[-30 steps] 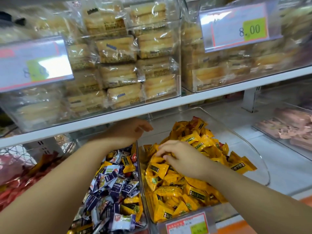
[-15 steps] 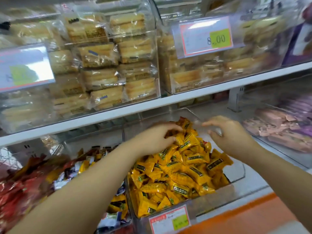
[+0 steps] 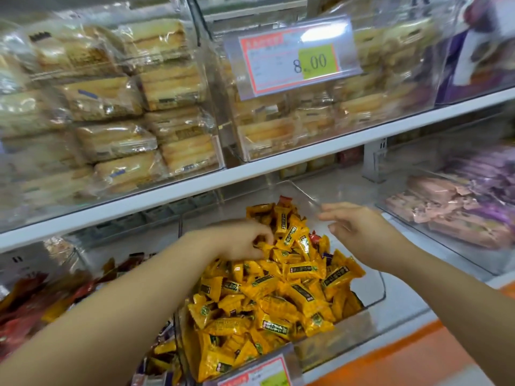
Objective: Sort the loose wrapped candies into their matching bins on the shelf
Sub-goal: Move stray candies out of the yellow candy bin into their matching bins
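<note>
A clear plastic bin [image 3: 373, 295] on the lower shelf holds a heap of yellow wrapped candies [image 3: 278, 291]. My left hand [image 3: 237, 242] lies on the back left of the heap, its fingers curled down and pinching a yellow candy. My right hand [image 3: 359, 227] hovers over the bin's back right rim with fingers relaxed and spread, holding nothing. A red-wrapped candy [image 3: 285, 200] pokes out at the heap's far end, and another reddish one [image 3: 315, 238] lies among the yellow ones.
To the left stands a bin of mixed dark and red candies [image 3: 36, 299]. On the right is a bin of pink and purple packets [image 3: 457, 207]. The upper shelf [image 3: 278, 165] carries clear bins of wrapped cakes [image 3: 117, 107] and a price label [image 3: 292, 57] reading 8.00.
My view swung right, centring the yellow bin. My left hand came from the left bin onto the yellow heap. My right hand lifted off the heap toward the back right rim.
</note>
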### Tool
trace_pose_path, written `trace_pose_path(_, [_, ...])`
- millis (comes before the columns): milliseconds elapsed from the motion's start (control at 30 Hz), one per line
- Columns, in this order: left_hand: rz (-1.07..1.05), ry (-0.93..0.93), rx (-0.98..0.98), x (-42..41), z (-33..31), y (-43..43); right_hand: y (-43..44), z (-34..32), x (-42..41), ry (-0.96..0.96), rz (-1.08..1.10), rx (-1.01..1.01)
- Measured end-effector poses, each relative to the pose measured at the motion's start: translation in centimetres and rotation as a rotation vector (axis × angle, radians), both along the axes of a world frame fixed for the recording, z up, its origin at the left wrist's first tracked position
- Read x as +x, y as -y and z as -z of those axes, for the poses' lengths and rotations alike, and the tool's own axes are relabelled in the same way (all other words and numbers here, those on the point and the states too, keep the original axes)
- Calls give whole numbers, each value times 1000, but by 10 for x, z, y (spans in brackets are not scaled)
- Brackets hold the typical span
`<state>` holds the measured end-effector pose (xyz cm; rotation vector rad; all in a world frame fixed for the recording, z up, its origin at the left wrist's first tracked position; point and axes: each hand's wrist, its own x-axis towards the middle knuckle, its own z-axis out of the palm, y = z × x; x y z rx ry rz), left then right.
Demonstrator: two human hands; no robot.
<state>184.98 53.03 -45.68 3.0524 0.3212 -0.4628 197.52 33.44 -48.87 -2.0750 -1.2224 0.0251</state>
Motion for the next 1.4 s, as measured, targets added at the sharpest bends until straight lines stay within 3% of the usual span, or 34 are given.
trace_pose_path(267, [-168,-10,142,-47,-14,-46,-1,-1,-3,43,16,-6])
trace_pose_path(433, [-233,225,-4,-38,-21,-29,-3,1,-3,47,32,0])
trace_pose_path(567, [-55,366,-71,0,-17,9,-5,1,-4,30,36,16])
trace_pose_path(700, [46,258,-120,36,0,25,-5,3,-3,-4,31,40])
trace_pose_path(933, [-38,6,-14,47,18,8,-3,4,2,4,7,39])
trace_pose_path(1300, [-17,-117,99,-6,9,-8,-1,5,3,3,2,38])
trace_pose_path(1400, [-36,-100,36,-24,8,-11,-2,5,2,13,3,39])
